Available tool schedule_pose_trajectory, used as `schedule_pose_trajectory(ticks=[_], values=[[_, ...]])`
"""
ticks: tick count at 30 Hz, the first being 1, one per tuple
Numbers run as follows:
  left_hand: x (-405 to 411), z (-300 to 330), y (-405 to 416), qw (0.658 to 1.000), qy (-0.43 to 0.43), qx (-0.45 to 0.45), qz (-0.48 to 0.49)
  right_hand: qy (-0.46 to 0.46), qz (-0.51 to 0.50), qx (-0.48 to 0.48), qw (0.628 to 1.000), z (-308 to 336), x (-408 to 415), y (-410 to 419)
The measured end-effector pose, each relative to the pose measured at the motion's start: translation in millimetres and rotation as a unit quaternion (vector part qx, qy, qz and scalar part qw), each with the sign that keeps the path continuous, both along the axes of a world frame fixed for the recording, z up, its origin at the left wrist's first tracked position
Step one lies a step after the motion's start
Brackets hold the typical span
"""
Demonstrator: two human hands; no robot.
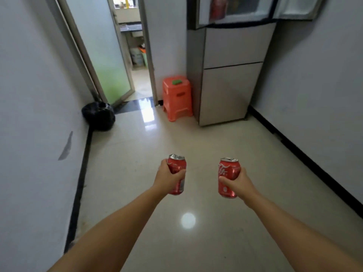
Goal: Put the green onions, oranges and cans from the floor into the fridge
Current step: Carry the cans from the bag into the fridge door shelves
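Note:
My left hand (169, 176) grips a red soda can (177, 166), held upright above the floor. My right hand (238, 182) grips a second red soda can (227, 173), also upright. The fridge (229, 75) stands ahead at the far right against the wall. Its top door (235, 10) is swung open, and something red shows on the door shelf. The two lower doors are closed. No green onions or oranges are in view.
An orange plastic stool (176, 99) with a small green object (176, 82) on top stands left of the fridge. A black rubbish bag (99, 115) sits by the left wall. A doorway (135, 55) opens ahead. The tiled floor (186, 138) stretches between both walls.

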State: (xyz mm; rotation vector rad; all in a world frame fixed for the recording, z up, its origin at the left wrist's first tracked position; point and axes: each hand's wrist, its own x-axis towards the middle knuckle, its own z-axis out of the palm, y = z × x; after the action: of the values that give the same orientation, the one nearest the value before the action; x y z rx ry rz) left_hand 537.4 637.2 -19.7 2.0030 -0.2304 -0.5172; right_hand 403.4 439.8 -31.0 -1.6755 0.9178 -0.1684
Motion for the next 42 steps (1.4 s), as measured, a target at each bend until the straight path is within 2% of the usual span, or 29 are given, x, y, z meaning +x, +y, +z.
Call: schedule_pose_trajectory(ticks=[8, 17, 24, 31, 37, 42], values=[[-56.8, 14.5, -218.1, 0.997, 0.041, -0.047, -0.050, 0.003, -0.042, -0.049, 0.998, 11.2, -81.3, -186.8], [-30.5, 56.4, -383.8, 0.991, -0.026, -0.070, -0.109, -0.034, -0.068, -0.103, 0.992, 52.3, -58.1, -339.4], [56.6, 85.1, -512.7, 0.981, -0.089, -0.108, -0.131, -0.081, -0.050, -0.143, 0.985, 92.8, 42.4, -460.4], [177.6, 148.5, -655.3, 0.972, -0.113, -0.154, -0.139, -0.108, -0.056, -0.150, 0.981, 152.0, 152.3, -587.0], [259.1, 188.1, -732.8, 0.962, -0.145, -0.176, -0.148, -0.131, -0.035, -0.159, 0.978, 190.0, 241.7, -675.2], [342.1, 228.6, -792.1, 0.955, -0.195, -0.198, -0.101, -0.170, 0.026, -0.195, 0.966, 227.1, 344.3, -752.1]])
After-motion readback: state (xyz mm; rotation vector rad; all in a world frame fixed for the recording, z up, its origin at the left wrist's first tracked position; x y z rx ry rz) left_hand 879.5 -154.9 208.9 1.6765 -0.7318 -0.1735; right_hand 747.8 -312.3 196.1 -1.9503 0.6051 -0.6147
